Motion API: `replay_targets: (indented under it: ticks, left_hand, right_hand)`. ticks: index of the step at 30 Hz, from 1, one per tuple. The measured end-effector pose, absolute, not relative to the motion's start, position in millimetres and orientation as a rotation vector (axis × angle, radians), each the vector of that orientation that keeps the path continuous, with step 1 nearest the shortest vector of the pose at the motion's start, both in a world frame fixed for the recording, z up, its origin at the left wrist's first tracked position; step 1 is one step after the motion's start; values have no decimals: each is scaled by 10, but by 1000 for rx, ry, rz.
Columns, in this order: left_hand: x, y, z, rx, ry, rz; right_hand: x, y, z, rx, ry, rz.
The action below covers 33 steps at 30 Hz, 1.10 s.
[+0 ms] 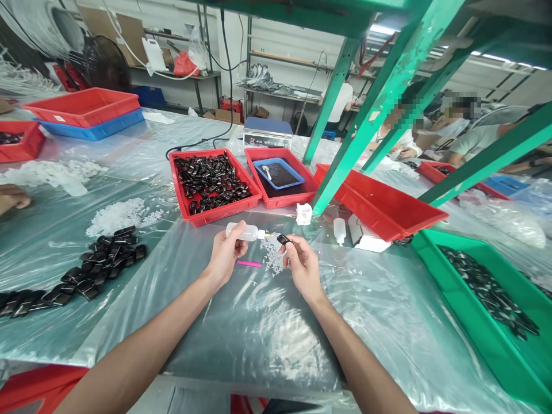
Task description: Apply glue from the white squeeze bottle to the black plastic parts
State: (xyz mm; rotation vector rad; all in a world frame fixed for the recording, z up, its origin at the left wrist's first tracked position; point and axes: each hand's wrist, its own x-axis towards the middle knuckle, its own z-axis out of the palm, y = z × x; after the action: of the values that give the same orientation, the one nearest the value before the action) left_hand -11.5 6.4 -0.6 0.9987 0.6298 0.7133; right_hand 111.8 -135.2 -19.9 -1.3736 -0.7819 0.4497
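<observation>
My left hand [226,253] is closed around a translucent squeeze bottle [248,232], lying sideways with its thin tip pointing right. In my right hand [302,261] a small glossy black part [283,239] is pinched between thumb and fingers. The bottle's tip is close to the part; whether they touch I cannot tell. Beneath and between both hands, small whitish pieces [272,257] are scattered on the plastic-covered table [259,322]. A pink stick [249,264] lies just left of them.
Behind my hands stand a red tray [190,217] of black parts and a red tray [280,201] holding a blue one. Green metal posts [357,126] rise at the right, near a green bin [457,305]. Black parts [103,259] lie left. Another person's hand [14,197] shows at the left edge.
</observation>
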Motion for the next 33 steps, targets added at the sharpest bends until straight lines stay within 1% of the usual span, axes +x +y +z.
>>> replay_targets:
  ticks: [6, 11, 33]
  left_hand:
    - [-116, 93, -28, 1108, 634, 757]
    - [-124, 150, -50, 1234, 613, 787]
    - [-142, 181, -87, 1309, 561, 809]
  right_hand:
    - [1134, -1351, -217, -1391, -796, 411]
    - [1139, -1350, -227, -1368, -799, 445]
    - [1149, -1344, -219, -1318, -752, 534]
